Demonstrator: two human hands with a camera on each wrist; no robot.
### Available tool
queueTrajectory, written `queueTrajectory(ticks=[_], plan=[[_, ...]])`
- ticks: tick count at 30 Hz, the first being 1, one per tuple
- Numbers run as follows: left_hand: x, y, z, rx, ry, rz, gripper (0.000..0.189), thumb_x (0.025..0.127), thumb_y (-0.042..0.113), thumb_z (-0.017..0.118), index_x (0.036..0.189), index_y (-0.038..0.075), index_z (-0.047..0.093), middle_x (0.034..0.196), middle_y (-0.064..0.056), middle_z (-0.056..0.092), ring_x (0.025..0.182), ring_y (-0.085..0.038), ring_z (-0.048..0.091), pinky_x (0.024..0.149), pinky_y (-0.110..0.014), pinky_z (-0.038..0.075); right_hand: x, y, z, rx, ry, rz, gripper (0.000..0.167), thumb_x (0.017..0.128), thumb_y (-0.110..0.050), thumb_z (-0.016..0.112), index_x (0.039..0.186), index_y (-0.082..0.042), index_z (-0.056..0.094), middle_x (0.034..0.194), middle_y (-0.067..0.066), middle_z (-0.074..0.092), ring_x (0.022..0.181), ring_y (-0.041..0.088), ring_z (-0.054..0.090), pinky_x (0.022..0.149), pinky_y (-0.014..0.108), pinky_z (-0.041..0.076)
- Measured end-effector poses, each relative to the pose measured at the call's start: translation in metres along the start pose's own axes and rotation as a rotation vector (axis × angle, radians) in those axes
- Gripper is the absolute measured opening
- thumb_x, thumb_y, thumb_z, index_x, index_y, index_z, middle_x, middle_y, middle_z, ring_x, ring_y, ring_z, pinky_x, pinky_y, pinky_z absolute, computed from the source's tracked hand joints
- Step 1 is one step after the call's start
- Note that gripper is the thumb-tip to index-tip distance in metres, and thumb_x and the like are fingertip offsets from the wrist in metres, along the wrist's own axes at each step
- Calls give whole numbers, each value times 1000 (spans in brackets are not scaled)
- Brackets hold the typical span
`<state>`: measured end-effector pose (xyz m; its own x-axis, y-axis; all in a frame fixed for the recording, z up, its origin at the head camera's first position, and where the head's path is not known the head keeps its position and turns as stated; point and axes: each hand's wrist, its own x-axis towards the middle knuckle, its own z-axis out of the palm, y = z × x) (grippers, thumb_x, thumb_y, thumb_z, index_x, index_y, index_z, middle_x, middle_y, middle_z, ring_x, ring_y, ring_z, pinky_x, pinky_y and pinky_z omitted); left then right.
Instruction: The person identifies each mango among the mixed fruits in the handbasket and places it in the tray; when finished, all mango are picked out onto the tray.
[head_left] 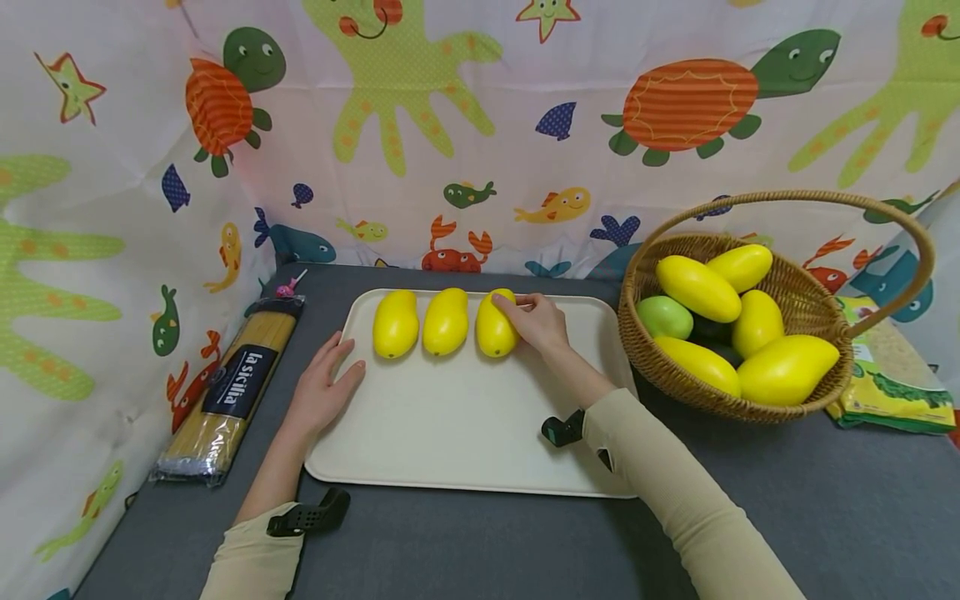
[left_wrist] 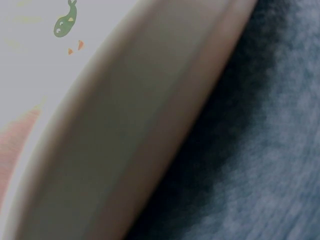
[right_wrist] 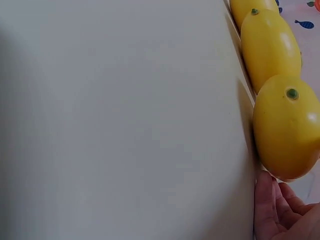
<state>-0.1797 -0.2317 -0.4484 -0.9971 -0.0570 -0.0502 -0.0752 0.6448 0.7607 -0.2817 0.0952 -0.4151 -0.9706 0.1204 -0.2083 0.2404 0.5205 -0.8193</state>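
Three yellow mangoes stand in a row along the far side of a cream tray [head_left: 450, 433]: a left one [head_left: 395, 325], a middle one [head_left: 446, 322] and a right one [head_left: 496, 329]. My right hand [head_left: 538, 325] holds the right mango, thumb over its top and fingers at its right side. In the right wrist view, the fingers [right_wrist: 267, 205] show beside that mango [right_wrist: 285, 135], its green stem end facing the camera. At the tray's left edge, my left hand [head_left: 321, 392] rests with fingers extended. The left wrist view shows the tray's blurred rim [left_wrist: 115, 110], but no hand.
A wicker basket [head_left: 637, 358] with a tall handle stands at the right, holding several yellow mangoes and some green fruit. Behind it lies a yellow-green packet [head_left: 892, 375]. A pack of spaghetti [head_left: 240, 379] lies left of the tray. A printed curtain [head_left: 450, 125] encloses the back and left.
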Motion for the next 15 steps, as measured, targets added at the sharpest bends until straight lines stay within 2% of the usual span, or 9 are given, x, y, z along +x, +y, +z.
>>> queueTrajectory(ticks=[5,11,15], plan=[[0,0,0,-2,-2,-3,63,99,42,53,151,10,37,162,-6,15,146,-36,16,112,-63,16,-1,1,-2,-9,-20,1,72,79,-68,64,122,-10,59,114,8,61,100,23,56,73,28,50],[0,1,0,-6,-4,-1,62,99,41,53,151,10,37,162,-6,15,146,-36,16,113,-62,16,-5,2,-8,2,-67,2,76,81,-67,64,130,-10,54,123,9,58,98,22,58,68,26,54],[0,1,0,-5,-1,-1,61,99,40,53,150,9,37,162,-6,16,146,-36,16,113,-61,16,-13,0,-12,7,-100,-15,76,85,-63,63,136,-9,48,127,10,54,103,25,57,76,31,56]])
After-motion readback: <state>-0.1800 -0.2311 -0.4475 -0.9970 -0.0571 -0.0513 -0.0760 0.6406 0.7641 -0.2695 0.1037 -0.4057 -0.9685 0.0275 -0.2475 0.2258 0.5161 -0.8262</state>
